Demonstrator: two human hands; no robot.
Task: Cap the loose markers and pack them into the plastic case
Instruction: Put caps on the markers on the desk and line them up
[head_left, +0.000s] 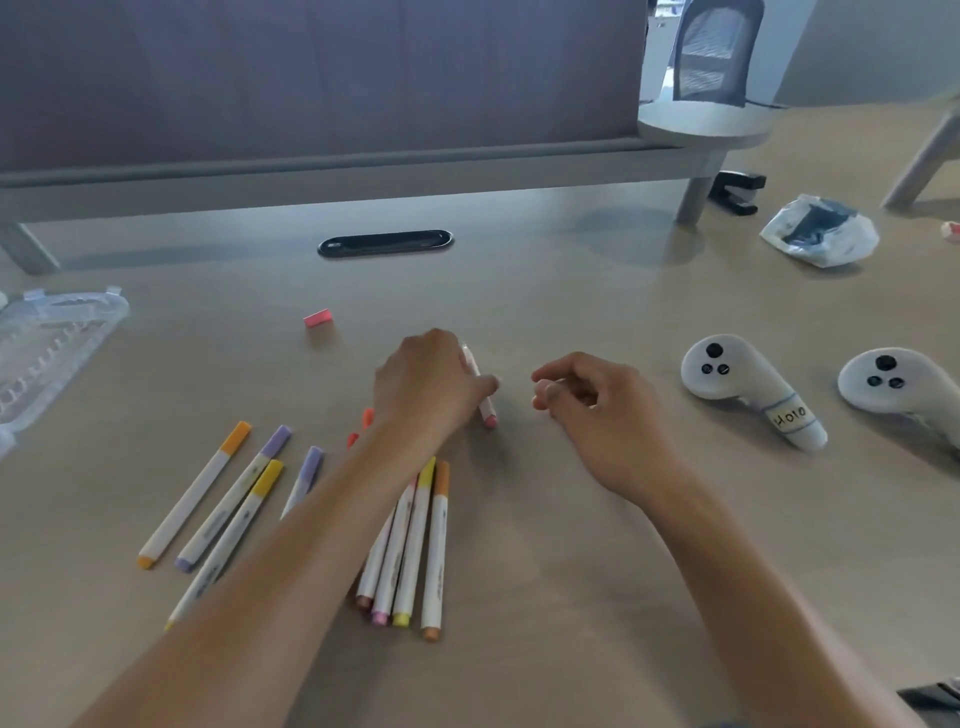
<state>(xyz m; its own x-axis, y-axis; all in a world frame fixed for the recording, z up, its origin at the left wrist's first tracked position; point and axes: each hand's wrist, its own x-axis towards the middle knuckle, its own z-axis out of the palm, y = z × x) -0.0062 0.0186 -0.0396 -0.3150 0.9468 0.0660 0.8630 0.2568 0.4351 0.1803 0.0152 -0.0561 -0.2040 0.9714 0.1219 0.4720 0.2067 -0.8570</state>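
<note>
Gripping a white, pink-tipped marker (480, 389), the left hand (431, 384) nears the loosely curled, empty right hand (592, 400).

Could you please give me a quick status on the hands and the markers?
Left hand grips pink marker; right hand loosely curled, empty. Plastic case far left, no markers visible inside. Nothing blocking.

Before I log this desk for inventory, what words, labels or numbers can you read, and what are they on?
"Holo" or similar, handwritten, seen at an angle and not sure: on the label around the handle of the nearer white controller.
Small print along the marker barrels: too blurred to read.
Crumpled white packet at the far right: dark print, unreadable.
Clear plastic case: no text visible.
</note>
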